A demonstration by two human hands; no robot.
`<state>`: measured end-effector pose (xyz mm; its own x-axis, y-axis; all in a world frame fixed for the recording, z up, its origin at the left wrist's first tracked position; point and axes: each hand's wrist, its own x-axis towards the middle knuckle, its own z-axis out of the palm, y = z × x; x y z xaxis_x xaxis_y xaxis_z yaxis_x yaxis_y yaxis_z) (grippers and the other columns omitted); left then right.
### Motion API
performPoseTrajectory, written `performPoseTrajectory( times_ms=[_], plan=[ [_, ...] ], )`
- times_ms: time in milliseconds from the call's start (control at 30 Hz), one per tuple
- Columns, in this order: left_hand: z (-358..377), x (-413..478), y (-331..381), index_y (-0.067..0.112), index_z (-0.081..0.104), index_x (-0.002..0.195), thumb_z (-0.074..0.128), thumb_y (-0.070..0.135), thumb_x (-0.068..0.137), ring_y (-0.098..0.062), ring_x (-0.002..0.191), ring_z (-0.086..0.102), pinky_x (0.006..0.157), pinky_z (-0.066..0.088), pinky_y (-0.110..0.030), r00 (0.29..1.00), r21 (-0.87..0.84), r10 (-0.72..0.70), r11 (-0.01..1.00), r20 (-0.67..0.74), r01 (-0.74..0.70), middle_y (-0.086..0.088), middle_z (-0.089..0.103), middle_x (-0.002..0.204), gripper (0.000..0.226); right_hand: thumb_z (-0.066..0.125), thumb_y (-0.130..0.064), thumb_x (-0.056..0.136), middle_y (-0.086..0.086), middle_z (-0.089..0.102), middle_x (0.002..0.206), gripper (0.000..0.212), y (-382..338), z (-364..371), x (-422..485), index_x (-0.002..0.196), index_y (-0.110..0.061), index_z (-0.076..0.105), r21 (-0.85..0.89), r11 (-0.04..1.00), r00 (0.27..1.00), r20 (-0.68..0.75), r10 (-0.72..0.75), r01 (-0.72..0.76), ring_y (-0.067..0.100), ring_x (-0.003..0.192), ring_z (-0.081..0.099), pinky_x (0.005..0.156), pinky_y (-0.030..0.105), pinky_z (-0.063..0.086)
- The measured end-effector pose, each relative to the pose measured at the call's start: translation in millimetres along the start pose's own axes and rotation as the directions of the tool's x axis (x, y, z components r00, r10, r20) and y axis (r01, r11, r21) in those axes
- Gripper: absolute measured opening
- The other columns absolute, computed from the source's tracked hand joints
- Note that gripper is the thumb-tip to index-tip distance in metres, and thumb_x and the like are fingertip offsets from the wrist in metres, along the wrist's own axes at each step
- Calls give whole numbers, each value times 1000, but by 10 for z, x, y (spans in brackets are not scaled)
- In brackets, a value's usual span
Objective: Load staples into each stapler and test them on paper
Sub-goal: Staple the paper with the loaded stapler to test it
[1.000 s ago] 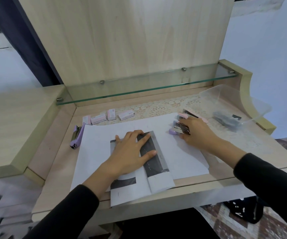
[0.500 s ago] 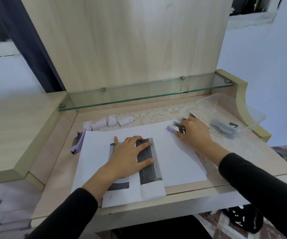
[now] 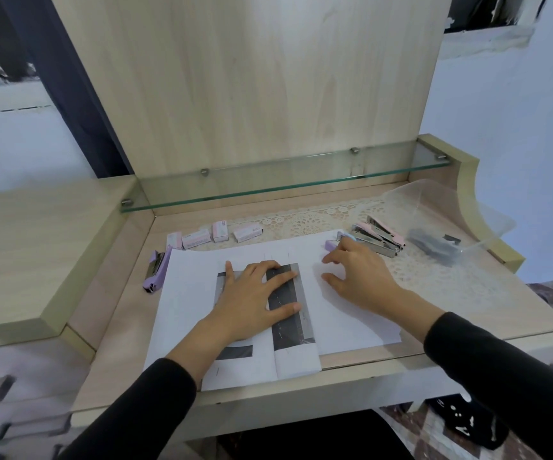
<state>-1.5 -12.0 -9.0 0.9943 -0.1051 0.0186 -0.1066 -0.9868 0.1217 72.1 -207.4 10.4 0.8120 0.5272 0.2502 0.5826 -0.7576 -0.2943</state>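
Head view: left hand (image 3: 255,298) lies flat, fingers straight and spread, pressing down on a printed sheet (image 3: 290,330) with dark bands. That sheet lies on top of a bigger white sheet (image 3: 351,313) on the table (image 3: 467,303). Right hand (image 3: 359,280) is over the white sheet's far right part, fingers loosely bent and apart, holding nothing. Its fingertips are just beside a small lilac stapler (image 3: 330,244) at the paper's far corner; cannot tell if they touch it. Right behind that, a pink stapler (image 3: 383,231) lies opened up on the lace mat (image 3: 305,222), metal parts showing. A purple stapler (image 3: 155,270) lies off the paper's left edge, well apart from both hands. Four staple boxes (image 3: 217,234) sit in a row beyond the paper's far edge. A clear tub (image 3: 447,204) at far right holds dark items, too blurred to name. A glass shelf (image 3: 285,185) runs along the back.
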Motion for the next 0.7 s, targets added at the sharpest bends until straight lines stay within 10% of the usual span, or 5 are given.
performPoseTrajectory(
  times_ms=[700],
  plan=[
    [-93, 53, -20, 43, 40, 130, 33, 78, 71, -14, 127, 29, 112, 7, -49, 999, -68, 14, 998, -33, -16, 9, 36, 137, 70, 60, -35, 84, 13, 50, 121, 44, 128, -46, 198, 117, -8, 49, -22, 966, 966, -42, 257, -258, 29, 111, 46, 84, 33, 40]
  ],
)
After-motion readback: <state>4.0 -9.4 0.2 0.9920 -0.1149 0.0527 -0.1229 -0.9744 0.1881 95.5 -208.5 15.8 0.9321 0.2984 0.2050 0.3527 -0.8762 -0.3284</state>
